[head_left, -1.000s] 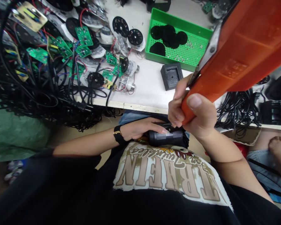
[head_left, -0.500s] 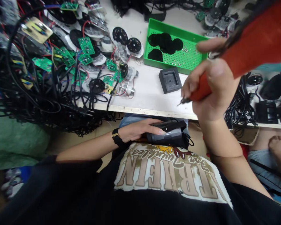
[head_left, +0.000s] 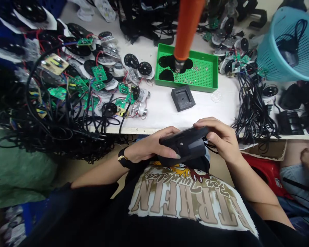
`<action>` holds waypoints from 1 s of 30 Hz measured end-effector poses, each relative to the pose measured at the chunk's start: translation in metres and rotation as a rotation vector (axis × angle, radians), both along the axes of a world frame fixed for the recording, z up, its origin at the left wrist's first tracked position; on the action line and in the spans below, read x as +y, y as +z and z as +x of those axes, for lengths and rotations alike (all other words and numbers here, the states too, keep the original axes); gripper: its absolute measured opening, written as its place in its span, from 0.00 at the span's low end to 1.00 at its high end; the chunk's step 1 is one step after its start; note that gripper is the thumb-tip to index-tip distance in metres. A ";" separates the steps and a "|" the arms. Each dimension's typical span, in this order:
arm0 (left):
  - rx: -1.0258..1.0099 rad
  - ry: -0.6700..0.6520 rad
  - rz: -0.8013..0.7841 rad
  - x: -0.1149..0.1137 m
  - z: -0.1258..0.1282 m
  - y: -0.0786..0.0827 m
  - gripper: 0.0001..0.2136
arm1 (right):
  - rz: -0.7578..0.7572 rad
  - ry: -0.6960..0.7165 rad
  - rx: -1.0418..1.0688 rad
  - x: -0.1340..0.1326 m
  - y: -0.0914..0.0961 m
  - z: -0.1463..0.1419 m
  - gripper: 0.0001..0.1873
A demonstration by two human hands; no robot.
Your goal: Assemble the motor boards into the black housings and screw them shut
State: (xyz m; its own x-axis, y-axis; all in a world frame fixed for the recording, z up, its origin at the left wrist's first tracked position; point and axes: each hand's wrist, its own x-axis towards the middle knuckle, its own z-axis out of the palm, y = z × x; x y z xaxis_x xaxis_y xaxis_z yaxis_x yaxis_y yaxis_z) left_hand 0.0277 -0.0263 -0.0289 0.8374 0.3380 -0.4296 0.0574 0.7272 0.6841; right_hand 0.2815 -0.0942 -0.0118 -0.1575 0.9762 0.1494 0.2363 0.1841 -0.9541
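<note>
Between my hands, just above my lap, is a black plastic housing [head_left: 186,144] with a small screw on its near side and a black cord at its right end. My left hand [head_left: 157,146], with a watch on the wrist, grips its left end, thumb along the near face. The fingers of my right hand [head_left: 220,137] close on its upper right corner. An orange electric screwdriver [head_left: 187,29] hangs free, bit down, in front of the green tray [head_left: 161,81]. A black square block [head_left: 183,98] with a recess lies on the table before the tray.
Black discs and small screws lie in the tray. To the left spreads a heap of green circuit boards [head_left: 78,85], motors and black cables [head_left: 67,127]. A cable bundle [head_left: 252,106] and a blue basket [head_left: 267,55] stand right. Another person's leg [head_left: 293,157] shows far right.
My right hand has let go of the screwdriver, which now hangs over the tray, and has come down onto the housing. The housing has been raised and tilted.
</note>
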 end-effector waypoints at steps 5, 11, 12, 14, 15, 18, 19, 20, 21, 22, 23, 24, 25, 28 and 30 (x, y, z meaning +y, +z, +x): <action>-0.013 -0.130 0.140 0.008 0.004 -0.001 0.27 | -0.092 -0.042 0.139 -0.006 -0.008 0.005 0.16; -0.004 -0.202 0.214 0.009 0.006 -0.002 0.27 | -0.104 -0.042 0.155 -0.004 -0.006 0.001 0.16; 0.003 -0.184 0.194 0.009 0.007 -0.002 0.28 | -0.092 -0.045 0.144 -0.005 -0.005 0.001 0.16; 0.027 -0.125 0.115 0.008 0.010 -0.001 0.29 | -0.056 -0.087 0.093 -0.009 -0.003 0.000 0.16; 0.041 -0.096 0.065 0.008 0.011 -0.001 0.30 | -0.034 -0.118 0.060 -0.012 -0.001 -0.001 0.16; 0.062 -0.026 -0.027 0.008 0.015 0.001 0.32 | 0.029 -0.195 -0.011 -0.020 0.006 -0.001 0.14; 0.061 -0.013 -0.025 0.008 0.016 0.002 0.32 | 0.053 -0.203 -0.019 -0.022 0.008 0.000 0.14; 0.055 -0.008 -0.010 0.008 0.017 0.003 0.32 | 0.077 -0.205 -0.025 -0.024 0.011 0.001 0.13; 0.041 -0.015 0.007 0.008 0.018 0.003 0.32 | 0.097 -0.201 -0.034 -0.025 0.014 0.001 0.13; 0.021 -0.036 0.017 0.008 0.020 0.004 0.33 | 0.109 -0.186 -0.045 -0.026 0.016 0.002 0.14; -0.002 -0.067 0.015 0.008 0.021 0.004 0.33 | 0.111 -0.165 -0.057 -0.027 0.018 0.004 0.16; -0.033 -0.100 -0.005 0.008 0.024 0.003 0.32 | 0.103 -0.147 -0.072 -0.028 0.020 0.005 0.19; -0.071 -0.125 -0.041 0.008 0.027 0.002 0.31 | 0.084 -0.135 -0.090 -0.028 0.023 0.008 0.21; -0.221 -0.109 -0.176 0.009 0.037 -0.003 0.27 | 0.001 -0.209 -0.123 -0.031 0.031 0.023 0.24; -0.309 -0.076 -0.211 0.011 0.042 -0.007 0.28 | -0.023 -0.382 -0.115 -0.032 0.041 0.044 0.27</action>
State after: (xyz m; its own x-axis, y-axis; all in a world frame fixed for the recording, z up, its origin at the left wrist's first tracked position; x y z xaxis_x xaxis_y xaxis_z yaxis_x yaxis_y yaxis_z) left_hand 0.0692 -0.0153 -0.0364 0.9577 0.2009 -0.2061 -0.0692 0.8557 0.5128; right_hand 0.3257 -0.1258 0.0293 0.2037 0.9704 0.1295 0.3888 0.0412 -0.9204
